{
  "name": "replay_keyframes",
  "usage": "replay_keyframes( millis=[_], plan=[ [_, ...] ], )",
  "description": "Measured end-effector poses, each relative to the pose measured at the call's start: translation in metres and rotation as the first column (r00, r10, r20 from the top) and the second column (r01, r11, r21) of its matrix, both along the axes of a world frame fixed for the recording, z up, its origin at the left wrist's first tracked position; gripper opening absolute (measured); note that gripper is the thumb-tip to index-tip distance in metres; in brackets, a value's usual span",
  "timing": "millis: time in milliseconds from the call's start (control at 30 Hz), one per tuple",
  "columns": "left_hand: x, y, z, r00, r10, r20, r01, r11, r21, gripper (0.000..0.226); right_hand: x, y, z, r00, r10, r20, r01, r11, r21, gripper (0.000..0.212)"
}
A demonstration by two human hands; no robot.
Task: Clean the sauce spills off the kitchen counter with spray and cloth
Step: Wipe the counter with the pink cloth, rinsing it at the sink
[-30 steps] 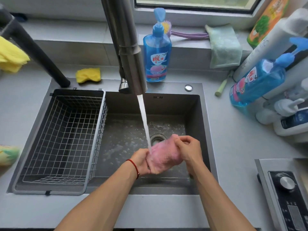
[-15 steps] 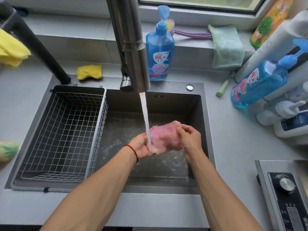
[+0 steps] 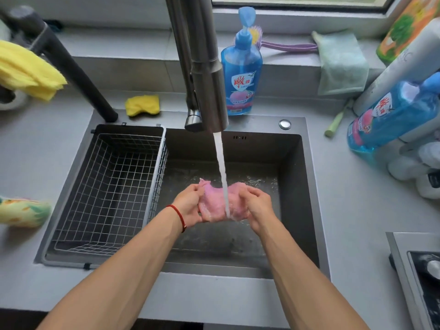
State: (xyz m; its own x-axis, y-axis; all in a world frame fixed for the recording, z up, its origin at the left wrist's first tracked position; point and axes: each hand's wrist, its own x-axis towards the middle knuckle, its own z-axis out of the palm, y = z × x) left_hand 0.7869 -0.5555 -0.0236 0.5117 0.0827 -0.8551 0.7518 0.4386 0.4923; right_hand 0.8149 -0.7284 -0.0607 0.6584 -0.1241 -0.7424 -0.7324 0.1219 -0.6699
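Note:
A wet pink cloth [image 3: 214,203] is stretched between both hands over the dark steel sink [image 3: 292,186]. My left hand [image 3: 189,206], with a red cord at the wrist, grips its left side; my right hand [image 3: 258,206] grips its right side. Water runs from the steel faucet [image 3: 204,75] in a white stream that lands on the middle of the cloth. The grey kitchen counter [image 3: 352,222] surrounds the sink; no sauce spill shows on it in this view.
A wire basket [image 3: 109,191] fills the sink's left half. Behind stand a blue soap bottle [image 3: 241,75], a yellow sponge [image 3: 142,104] and a green cloth [image 3: 340,63]. Another blue bottle [image 3: 390,115] and white bottles crowd the right; a stove knob panel [image 3: 423,277] sits at lower right.
Both hands have pulled apart, spreading the bunched pink cloth wider under the stream. The water now hits the cloth's middle instead of its left edge.

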Motion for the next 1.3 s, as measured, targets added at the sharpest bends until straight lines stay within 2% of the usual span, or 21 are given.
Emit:
replay_keyframes(
  millis=[133, 233, 267, 300, 400, 500, 567, 633, 700, 733, 767, 833, 867, 900, 967, 1067, 1133, 1200, 1233, 1300],
  plan=[
    [-0.015, -0.012, -0.011, 0.994, -0.049, 0.1, 0.041, 0.996, 0.082, 0.018, -0.021, 0.019, -0.011, 0.998, 0.055, -0.022, -0.056, 0.998, -0.027, 0.014],
    [-0.022, -0.033, -0.02, 0.989, -0.08, 0.124, 0.067, 0.992, 0.107, 0.019, -0.032, 0.026, -0.012, 0.986, 0.159, 0.055, -0.147, 0.971, -0.187, 0.014],
    [-0.023, -0.039, -0.02, 0.988, -0.099, 0.118, 0.084, 0.989, 0.124, 0.023, -0.034, 0.024, -0.011, 0.983, 0.174, 0.062, -0.159, 0.968, -0.195, 0.016],
    [-0.023, -0.044, -0.019, 0.985, -0.13, 0.117, 0.112, 0.983, 0.147, 0.028, -0.034, 0.02, -0.008, 0.984, 0.172, 0.049, -0.163, 0.975, -0.154, 0.017],
    [-0.017, -0.043, -0.022, 0.912, -0.389, 0.126, 0.339, 0.892, 0.3, 0.042, -0.018, -0.001, 0.002, 0.977, 0.191, -0.091, -0.192, 0.981, -0.002, 0.031],
    [-0.005, -0.037, -0.018, 0.843, -0.517, 0.149, 0.47, 0.843, 0.261, 0.055, -0.002, -0.017, -0.001, 0.914, 0.289, -0.285, -0.255, 0.955, 0.153, 0.058],
    [0.002, -0.033, -0.02, 0.833, -0.548, 0.07, 0.514, 0.815, 0.268, 0.058, -0.001, -0.014, 0.003, 0.899, 0.359, -0.252, -0.286, 0.915, 0.284, 0.045],
    [0.003, -0.026, -0.031, 0.895, -0.443, -0.05, 0.425, 0.812, 0.401, 0.049, -0.001, -0.008, 0.003, 0.942, 0.289, -0.172, -0.255, 0.947, 0.198, 0.023],
    [-0.003, -0.027, -0.044, 0.971, -0.219, -0.101, 0.241, 0.891, 0.384, 0.026, -0.006, -0.004, -0.001, 0.982, 0.147, -0.115, -0.138, 0.987, 0.084, 0.016],
    [-0.006, -0.032, -0.048, 0.983, -0.139, -0.122, 0.168, 0.946, 0.276, 0.017, -0.01, -0.001, -0.002, 0.991, 0.099, -0.089, -0.097, 0.995, 0.025, 0.013],
    [-0.009, -0.038, -0.056, 0.991, -0.06, -0.122, 0.077, 0.987, 0.139, 0.018, -0.015, 0.003, -0.002, 0.994, 0.086, -0.062, -0.09, 0.994, -0.064, 0.016],
    [-0.008, -0.056, -0.077, 0.993, 0.015, -0.115, -0.027, 0.994, -0.11, 0.044, -0.028, 0.015, -0.001, 0.99, 0.137, 0.012, -0.13, 0.962, -0.242, 0.033],
    [-0.005, -0.064, -0.077, 0.992, 0.039, -0.123, -0.056, 0.988, -0.141, 0.049, -0.031, 0.021, 0.004, 0.986, 0.163, 0.018, -0.15, 0.941, -0.304, 0.04],
    [0.0, -0.069, -0.081, 0.99, 0.059, -0.126, -0.075, 0.989, -0.129, 0.046, -0.032, 0.027, 0.006, 0.984, 0.177, 0.022, -0.158, 0.923, -0.35, 0.043],
    [0.006, -0.076, -0.086, 0.989, 0.085, -0.123, -0.081, 0.996, 0.031, 0.035, -0.028, 0.033, 0.007, 0.984, 0.177, -0.034, -0.176, 0.898, -0.403, 0.038],
    [0.014, -0.078, -0.083, 0.984, 0.109, -0.143, -0.065, 0.956, 0.285, 0.032, -0.015, 0.029, -0.013, 0.986, 0.122, -0.117, -0.157, 0.92, -0.358, 0.025],
    [0.015, -0.078, -0.083, 0.992, 0.031, -0.122, 0.016, 0.929, 0.369, 0.031, -0.012, 0.017, -0.074, 0.974, 0.154, -0.163, -0.195, 0.942, -0.275, 0.036],
    [0.01, -0.075, -0.072, 0.997, 0.057, -0.059, -0.03, 0.92, 0.391, 0.011, -0.012, 0.005, -0.119, 0.97, 0.134, -0.204, -0.176, 0.964, -0.199, 0.048],
    [0.004, -0.071, -0.077, 0.996, 0.077, -0.043, -0.052, 0.902, 0.428, 0.007, -0.015, 0.006, -0.105, 0.973, 0.069, -0.218, -0.103, 0.984, -0.147, 0.042],
    [-0.004, -0.065, -0.082, 0.993, 0.107, -0.057, -0.069, 0.886, 0.459, 0.014, -0.023, 0.019, -0.042, 0.98, 0.045, -0.194, -0.075, 0.986, -0.15, 0.021]
  ],
)
